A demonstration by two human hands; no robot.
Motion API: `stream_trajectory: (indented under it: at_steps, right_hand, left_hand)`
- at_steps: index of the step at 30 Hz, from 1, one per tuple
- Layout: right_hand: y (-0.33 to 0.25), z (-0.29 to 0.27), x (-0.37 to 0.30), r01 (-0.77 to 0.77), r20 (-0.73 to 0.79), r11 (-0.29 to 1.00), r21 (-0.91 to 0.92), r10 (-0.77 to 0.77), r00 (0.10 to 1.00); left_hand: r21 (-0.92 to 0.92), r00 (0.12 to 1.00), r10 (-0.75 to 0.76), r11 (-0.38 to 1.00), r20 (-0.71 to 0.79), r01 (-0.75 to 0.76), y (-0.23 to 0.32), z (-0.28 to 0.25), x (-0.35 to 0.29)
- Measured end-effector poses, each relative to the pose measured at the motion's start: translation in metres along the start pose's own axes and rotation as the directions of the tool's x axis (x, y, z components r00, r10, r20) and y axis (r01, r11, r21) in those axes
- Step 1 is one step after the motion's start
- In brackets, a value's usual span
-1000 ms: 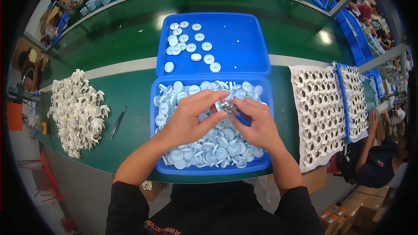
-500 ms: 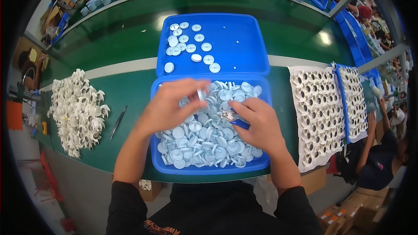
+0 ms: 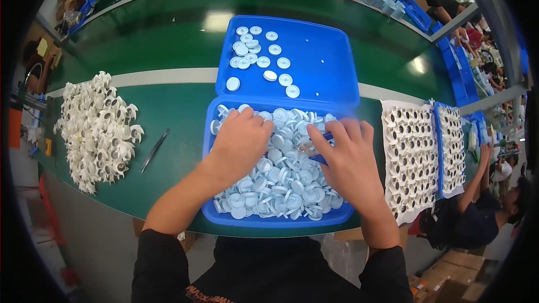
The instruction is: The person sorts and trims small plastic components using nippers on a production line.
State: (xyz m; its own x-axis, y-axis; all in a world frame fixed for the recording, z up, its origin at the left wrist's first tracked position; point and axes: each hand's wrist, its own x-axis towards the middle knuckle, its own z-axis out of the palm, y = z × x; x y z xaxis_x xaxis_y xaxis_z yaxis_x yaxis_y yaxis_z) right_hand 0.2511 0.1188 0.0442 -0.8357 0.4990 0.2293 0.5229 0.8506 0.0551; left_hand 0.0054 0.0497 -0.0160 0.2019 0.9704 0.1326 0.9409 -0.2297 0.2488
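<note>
Holding metal-tipped pliers, the right hand overhangs round discs

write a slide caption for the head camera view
Left hand over pale blue discs in a blue tray, right hand holding blue-handled pliers.

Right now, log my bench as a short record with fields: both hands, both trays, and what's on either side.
Left hand: over pale blue discs; whether it grips one is hidden
Right hand: holding a blue-handled metal tool
Near tray: heaped with discs
Far tray: scattered discs, mostly toward its left
Left of trays: dark tweezers, then a pile of white finned parts
Right of trays: rows of white parts with dark centres
</note>
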Motion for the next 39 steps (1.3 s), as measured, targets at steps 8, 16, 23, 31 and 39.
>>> stream_trajectory:
  at_steps: [8, 16, 23, 31, 39]
  right_hand:
    - [0.01, 0.024, -0.003, -0.055, -0.079, 0.973, 0.226, 0.075, 0.994]
    - [0.01, 0.044, -0.007, -0.053, -0.141, 0.896, 0.441, 0.127, 0.982]
    - [0.01, 0.042, -0.008, -0.044, -0.134, 0.851, 0.524, 0.133, 0.982]
    - [0.008, 0.045, -0.012, -0.036, -0.129, 0.818, 0.574, 0.134, 0.982]
    - [0.008, 0.048, -0.015, -0.048, -0.106, 0.776, 0.628, 0.147, 0.983]
  left_hand:
    - [-0.197, 0.999, 0.043, 0.979, -0.03, -0.048, -0.008, -0.008, 0.006]
    - [-0.623, 0.997, 0.057, 0.778, -0.055, -0.079, 0.005, -0.028, 0.01]
    - [-0.624, 0.987, 0.153, 0.768, -0.043, -0.146, 0.011, -0.019, 0.013]
    - [-0.583, 0.983, 0.168, 0.792, -0.079, -0.182, 0.018, -0.02, 0.013]
    - [-0.577, 0.983, 0.164, 0.796, -0.082, -0.181, 0.021, -0.022, 0.012]
